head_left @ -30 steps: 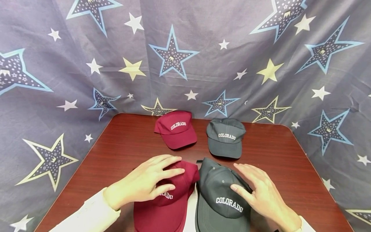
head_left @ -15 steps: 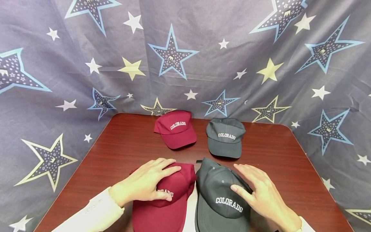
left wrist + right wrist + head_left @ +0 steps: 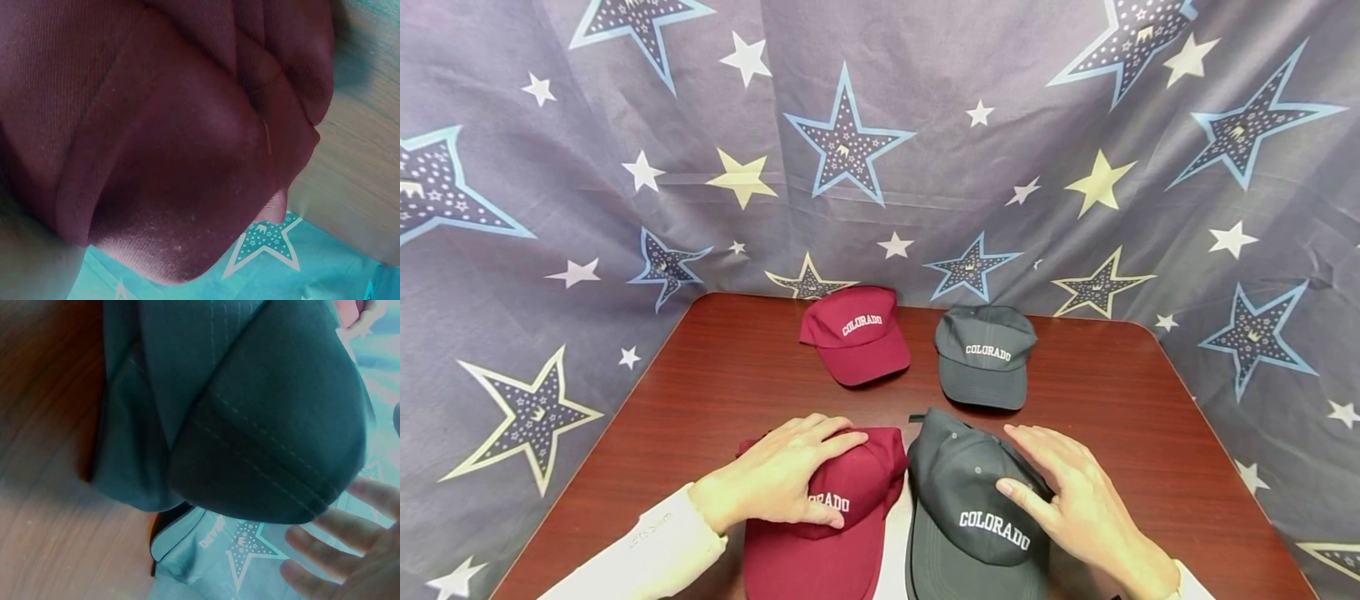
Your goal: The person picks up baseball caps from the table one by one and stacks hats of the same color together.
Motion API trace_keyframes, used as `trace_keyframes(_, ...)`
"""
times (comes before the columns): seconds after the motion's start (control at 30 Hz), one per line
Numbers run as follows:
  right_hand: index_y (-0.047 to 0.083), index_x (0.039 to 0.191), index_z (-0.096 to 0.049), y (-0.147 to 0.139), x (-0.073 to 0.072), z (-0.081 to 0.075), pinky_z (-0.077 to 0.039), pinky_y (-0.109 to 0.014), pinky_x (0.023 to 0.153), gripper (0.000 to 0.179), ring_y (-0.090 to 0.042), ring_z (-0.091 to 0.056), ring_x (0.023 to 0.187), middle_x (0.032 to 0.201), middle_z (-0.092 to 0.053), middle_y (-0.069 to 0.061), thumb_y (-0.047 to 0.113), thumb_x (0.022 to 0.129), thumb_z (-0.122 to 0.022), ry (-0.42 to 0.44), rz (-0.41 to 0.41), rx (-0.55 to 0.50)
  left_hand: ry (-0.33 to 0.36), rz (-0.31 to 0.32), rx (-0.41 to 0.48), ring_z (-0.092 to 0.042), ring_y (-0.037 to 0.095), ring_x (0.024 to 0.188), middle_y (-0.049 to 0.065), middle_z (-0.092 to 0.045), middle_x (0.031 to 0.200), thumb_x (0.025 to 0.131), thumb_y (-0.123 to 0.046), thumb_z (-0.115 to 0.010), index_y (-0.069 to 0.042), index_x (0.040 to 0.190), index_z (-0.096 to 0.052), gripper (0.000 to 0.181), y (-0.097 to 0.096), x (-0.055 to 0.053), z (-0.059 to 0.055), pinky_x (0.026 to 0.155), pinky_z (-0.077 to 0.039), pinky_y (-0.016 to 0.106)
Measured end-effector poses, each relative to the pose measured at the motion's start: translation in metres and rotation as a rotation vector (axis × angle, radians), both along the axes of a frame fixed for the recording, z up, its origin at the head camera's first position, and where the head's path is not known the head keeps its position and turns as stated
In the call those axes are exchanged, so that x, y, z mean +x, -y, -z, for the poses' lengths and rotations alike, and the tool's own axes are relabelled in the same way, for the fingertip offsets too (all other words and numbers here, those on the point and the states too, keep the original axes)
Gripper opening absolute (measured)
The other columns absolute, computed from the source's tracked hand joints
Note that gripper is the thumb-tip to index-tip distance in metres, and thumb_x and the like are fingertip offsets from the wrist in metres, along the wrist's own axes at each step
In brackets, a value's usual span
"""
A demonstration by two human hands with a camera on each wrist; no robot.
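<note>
At the front of the head view lie two larger baseball caps lettered COLORADO, one maroon [image 3: 850,483] and one dark grey [image 3: 962,483]. My left hand [image 3: 782,475] rests over the maroon cap's crown, its fingers lightly bent and its thumb beside the lettering it partly covers. Along the grey cap's right side lies my right hand [image 3: 1075,492], fingers extended and thumb over the crown. The left wrist view is filled by the maroon cap [image 3: 169,137], with the hand out of sight. In the right wrist view, spread fingers [image 3: 337,534] meet the grey cap's [image 3: 269,431] edge.
Two smaller COLORADO caps, one maroon [image 3: 861,337] and one grey [image 3: 983,358], sit further back on the brown wooden table [image 3: 715,375]. A pale white surface [image 3: 894,546] shows between the front caps. Behind the table hangs a grey star-patterned cloth [image 3: 925,192].
My left hand has moved slightly down onto the maroon cap, and the crown has settled a little lower under it. The right hand and the grey cap have stayed put.
</note>
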State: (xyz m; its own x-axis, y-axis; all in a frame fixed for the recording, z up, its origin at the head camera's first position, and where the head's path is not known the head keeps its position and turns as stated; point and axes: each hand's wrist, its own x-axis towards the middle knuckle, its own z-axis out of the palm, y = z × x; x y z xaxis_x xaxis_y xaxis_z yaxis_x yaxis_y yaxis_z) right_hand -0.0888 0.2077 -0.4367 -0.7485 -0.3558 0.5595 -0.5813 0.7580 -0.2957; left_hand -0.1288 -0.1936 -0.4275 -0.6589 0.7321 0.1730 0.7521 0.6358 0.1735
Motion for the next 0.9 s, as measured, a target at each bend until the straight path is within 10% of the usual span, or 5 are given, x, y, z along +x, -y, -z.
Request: trace_keyframes(0.9, 0.019, 0.142, -0.063, -0.0032, -0.0061, -0.0022, -0.037, -0.043, 0.106, 0.071, -0.025, -0.058, 0.127, 0.134, -0.067, -0.003, 0.033, 0.078, -0.089, 0.006, 0.011, -0.003, -0.028, -0.005, 0.179, -0.048, 0.018, 0.136, 0.000, -0.048, 0.152, 0.077, -0.074, -0.074, -0.023, 0.152, -0.051, 0.094, 0.0097, -0.0017, -0.0095, 0.107, -0.047, 0.046)
